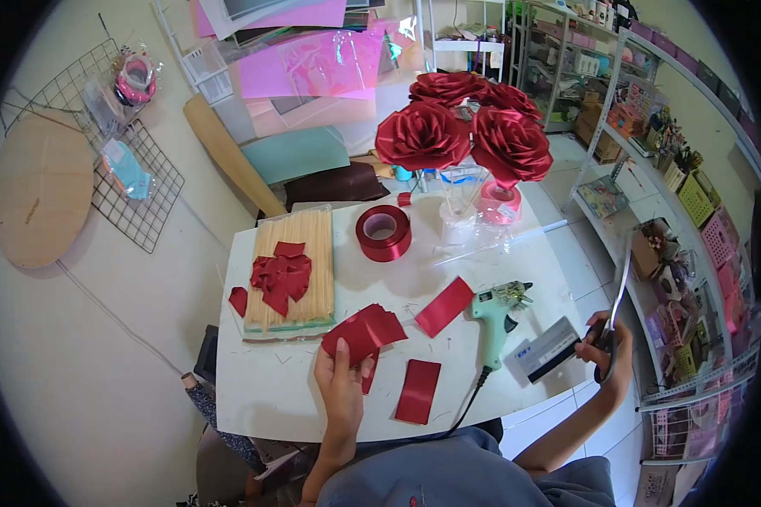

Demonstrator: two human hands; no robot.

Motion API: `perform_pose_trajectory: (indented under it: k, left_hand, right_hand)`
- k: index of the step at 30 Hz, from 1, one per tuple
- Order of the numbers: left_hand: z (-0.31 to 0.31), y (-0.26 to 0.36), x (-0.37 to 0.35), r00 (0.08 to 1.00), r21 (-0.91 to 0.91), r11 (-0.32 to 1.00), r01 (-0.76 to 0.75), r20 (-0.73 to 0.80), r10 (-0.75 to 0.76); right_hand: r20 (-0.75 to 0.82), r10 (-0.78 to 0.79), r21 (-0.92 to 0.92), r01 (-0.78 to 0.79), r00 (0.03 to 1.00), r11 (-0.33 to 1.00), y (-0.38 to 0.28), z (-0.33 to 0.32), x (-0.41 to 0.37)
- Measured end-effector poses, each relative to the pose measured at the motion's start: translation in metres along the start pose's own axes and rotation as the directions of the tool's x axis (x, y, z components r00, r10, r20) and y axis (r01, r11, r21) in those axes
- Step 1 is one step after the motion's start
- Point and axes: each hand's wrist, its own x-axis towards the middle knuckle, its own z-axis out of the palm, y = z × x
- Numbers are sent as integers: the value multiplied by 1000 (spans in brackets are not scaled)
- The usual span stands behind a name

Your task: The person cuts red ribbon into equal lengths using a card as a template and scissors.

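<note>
My left hand is closed on a small stack of red satin ribbon pieces, thumb on top, over the near part of the table. In my right hand, out past the table's right edge, is a pair of scissors with black handles, blades pointing up. Two cut ribbon rectangles lie on the table, one ribbon piece by the glue gun and another ribbon piece nearer me. A mint-green glue gun lies on its side. A bank-style card sits near my right hand.
A roll of red ribbon stands behind the ribbon pieces. Cut petals lie on a pack of wooden sticks at left. Red ribbon roses rise from a white holder. Shelves stand at right.
</note>
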Motion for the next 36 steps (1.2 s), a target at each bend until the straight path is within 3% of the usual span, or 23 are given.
perform_pose_trajectory:
  k: [5, 7, 8, 11, 18, 21, 24, 26, 33, 36]
  left_hand:
    - [1, -1, 1, 999, 1, 999, -32, 31, 32]
    - [-4, -2, 2, 998, -11, 999, -38, 51, 38]
    - [-6, -3, 3, 997, -34, 999, -39, 72, 41]
    - [-2, -1, 1, 999, -4, 999, -38, -27, 37]
    - [-8, -2, 2, 997, -77, 995, -58, 49, 62]
    - [-10, -2, 1, 996, -137, 990, -41, 76, 51]
    - [-9, -1, 0, 998, -184, 983, -1, 55, 12]
    - [-10, -1, 0, 994, -199, 980, 6, 106, 15]
    - [-9, 0, -1, 999, -167, 986, 23, 44, -16]
    - [-12, 0, -1, 990, -211, 977, 19, 143, 12]
  right_hand:
    - [44, 114, -82, -110, 993, 991, 18, -2, 9]
    - [-34, 126, -264, -131, 991, 956, 15, 7, 9]
    - [-35, 130, -260, -135, 991, 956, 18, 9, 9]
    - [-117, -41, -523, -26, 992, 852, 22, 17, 9]
    - [-187, -47, -596, -75, 981, 800, -2, 29, 2]
    - [-246, -98, -687, -102, 964, 720, -6, 33, 2]
    - [-307, 15, -733, -246, 952, 635, -8, 32, 2]
    - [-293, -102, -836, -204, 951, 509, 11, 26, 3]
    - [-170, -35, -885, -137, 985, 444, -11, 32, 1]
    - [-88, 32, -930, -94, 996, 354, -17, 34, 3]
